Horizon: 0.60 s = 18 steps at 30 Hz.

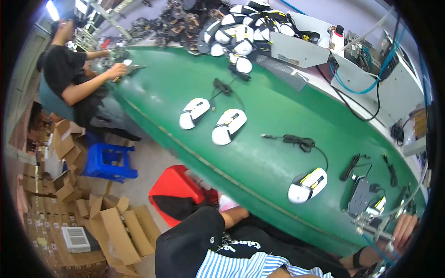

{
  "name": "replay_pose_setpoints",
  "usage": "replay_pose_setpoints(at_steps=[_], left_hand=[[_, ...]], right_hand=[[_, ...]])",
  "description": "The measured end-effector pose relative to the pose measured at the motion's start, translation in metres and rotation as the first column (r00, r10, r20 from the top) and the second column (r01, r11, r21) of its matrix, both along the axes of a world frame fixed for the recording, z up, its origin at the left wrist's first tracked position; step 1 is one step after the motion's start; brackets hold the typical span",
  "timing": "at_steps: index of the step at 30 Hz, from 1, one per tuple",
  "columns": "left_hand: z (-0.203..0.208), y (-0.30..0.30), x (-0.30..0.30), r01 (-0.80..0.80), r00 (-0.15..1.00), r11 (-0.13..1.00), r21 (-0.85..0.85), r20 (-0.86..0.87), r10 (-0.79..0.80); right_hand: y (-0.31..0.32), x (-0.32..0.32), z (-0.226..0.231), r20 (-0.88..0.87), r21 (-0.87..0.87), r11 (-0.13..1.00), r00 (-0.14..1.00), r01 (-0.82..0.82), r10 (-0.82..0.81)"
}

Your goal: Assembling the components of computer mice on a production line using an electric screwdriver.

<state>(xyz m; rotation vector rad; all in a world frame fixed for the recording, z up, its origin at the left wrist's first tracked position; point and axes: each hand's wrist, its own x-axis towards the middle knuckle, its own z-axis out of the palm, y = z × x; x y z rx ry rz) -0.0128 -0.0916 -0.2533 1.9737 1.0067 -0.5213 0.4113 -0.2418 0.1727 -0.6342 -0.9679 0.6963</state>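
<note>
At the lower right my right hand (404,229) is bent with its fingers curled by a metal fixture (373,228) with thin tubes; what they hold is hidden. A wrist with a black band (358,258) reaches in below the fixture; its hand is covered, and it seems to be my left. Beside the fixture lie a black mouse base (360,195) and a small white, black and yellow part (380,205). Left of these, a white-and-black computer mouse (308,186) rests on the green belt (259,171), its black cable (299,141) bundled behind it.
Two more mice (194,113) (229,126) lie mid-belt. A mouse pile (241,39) and dark cables (174,28) fill the far side. Grey machine housings (375,78) stand at right. A co-worker (69,74) sits far left, near a blue stool (111,160), red stool (174,185) and cardboard boxes (120,231).
</note>
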Motion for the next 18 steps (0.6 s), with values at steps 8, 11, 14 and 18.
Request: replay_pose_setpoints(at_steps=[8, 11, 14, 18], left_hand=[[0.329, -0.023, -0.116, 0.012, 0.984, 0.976, 0.216, 0.171, -0.050], [0.520, -0.044, -0.108, -0.308, 0.826, 0.735, 0.604, 0.553, -0.108], [0.563, -0.068, -0.081, -0.484, 0.558, 0.665, 0.568, 0.786, -0.266], [0.551, -0.100, -0.062, -0.322, 0.547, 0.628, 0.709, 0.680, -0.488]], right_hand=[[0.021, -0.062, 0.016, -0.080, 0.096, 0.961, 0.961, -0.258, 0.266], [0.020, -0.066, 0.018, -0.101, 0.168, 0.949, 0.953, -0.266, 0.285], [0.035, -0.089, 0.023, -0.078, 0.145, 0.987, 0.994, -0.068, 0.080], [0.051, -0.075, 0.017, -0.102, 0.086, 0.909, 0.904, -0.408, 0.416]])
